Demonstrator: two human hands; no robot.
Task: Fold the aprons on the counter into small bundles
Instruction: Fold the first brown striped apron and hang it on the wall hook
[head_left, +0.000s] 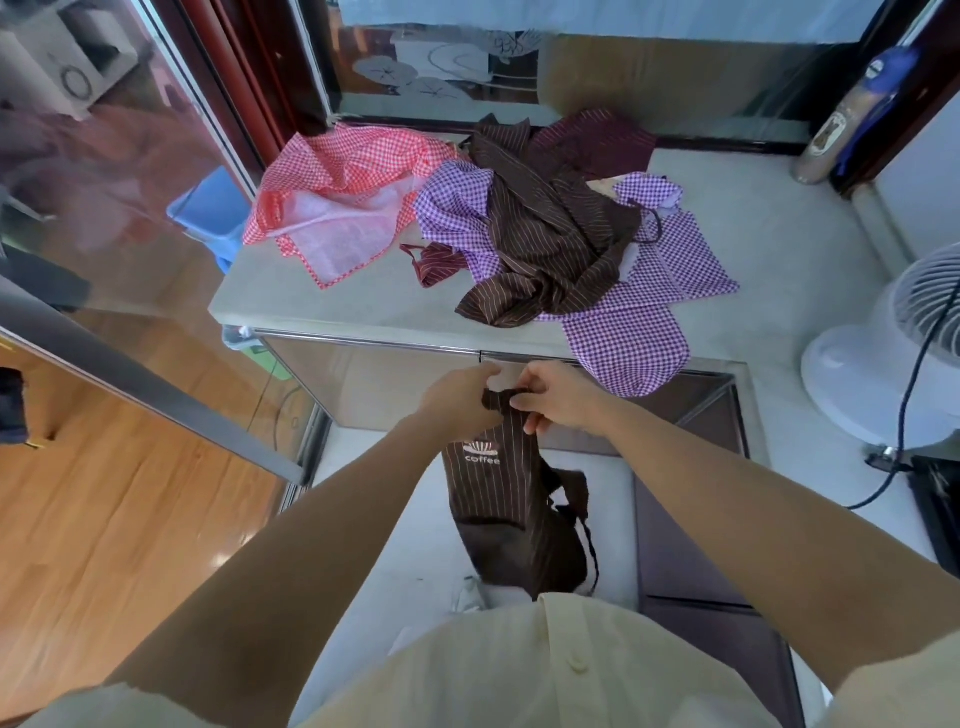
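Head view: the left hand (457, 400) and right hand (558, 397) both pinch the top of the brown striped apron (498, 499), which hangs at 6 o'clock from the bench (311, 301). Its dangling straps (589, 540) could tangle into the fold.

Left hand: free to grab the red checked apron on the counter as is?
Probably not yet. The left hand and right hand both grip the top of the brown coffee apron, held short of the counter. The way to the red checked apron looks open; nothing lies between.
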